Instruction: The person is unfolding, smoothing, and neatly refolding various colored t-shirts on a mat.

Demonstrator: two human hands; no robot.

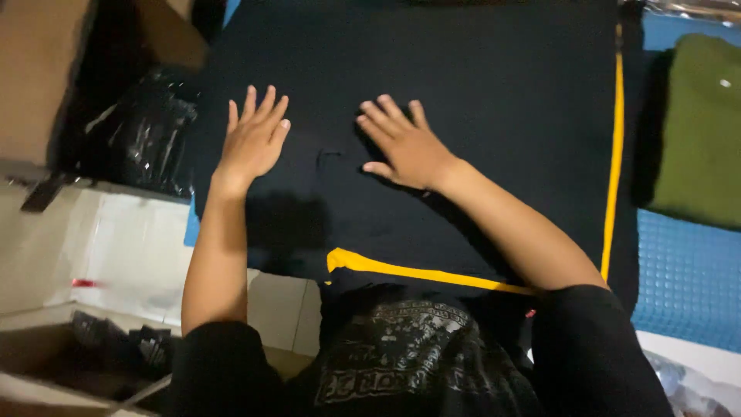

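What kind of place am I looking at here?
Probably a garment packing or folding station: a black garment spread on a blue mat, a folded green garment beside it, and cardboard boxes with plastic-bagged items.

Black garment (478, 85) with yellow stripe (615, 139), spread flat over a blue mat (687, 270); left hand (251, 143) and right hand (405, 147) lie palm-down on it, fingers spread. Folded green cloth (698, 131) at right. Cardboard box (38, 77) and black plastic bag (143, 135) at left.

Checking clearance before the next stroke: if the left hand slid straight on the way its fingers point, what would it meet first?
Only more of the black garment: the left hand points up-frame across flat cloth, seemingly unobstructed to the picture's edge.
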